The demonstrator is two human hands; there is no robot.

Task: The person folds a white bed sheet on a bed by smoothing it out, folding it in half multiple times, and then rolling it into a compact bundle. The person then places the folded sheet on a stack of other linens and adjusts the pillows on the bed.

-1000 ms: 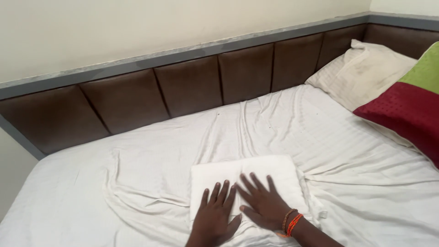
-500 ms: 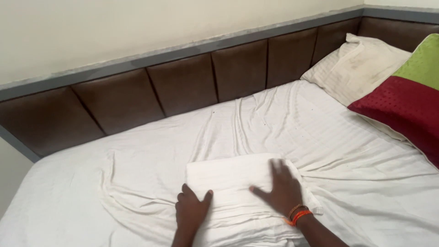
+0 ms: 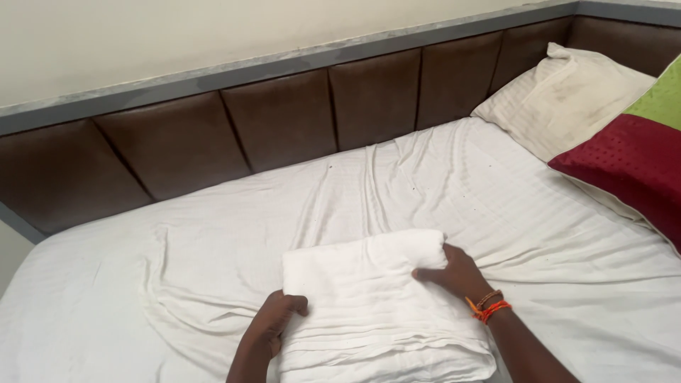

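Note:
A folded white cloth (image 3: 369, 298) lies on the white bed sheet (image 3: 213, 241) near the bottom middle of the view. My left hand (image 3: 275, 323) grips the cloth's left edge, fingers curled around it. My right hand (image 3: 454, 273) holds the right edge, thumb on top and fingers tucked under the fold. An orange thread band (image 3: 488, 306) circles my right wrist. The cloth's near edge shows several stacked layers.
A brown padded headboard (image 3: 284, 120) runs along the far side under a grey ledge. At the right lie a white pillow (image 3: 567, 92) and a red and green cushion (image 3: 631, 163). The sheet is wrinkled around the cloth.
Both hands moved from lying flat on top of the cloth outward to its left and right edges and closed on them.

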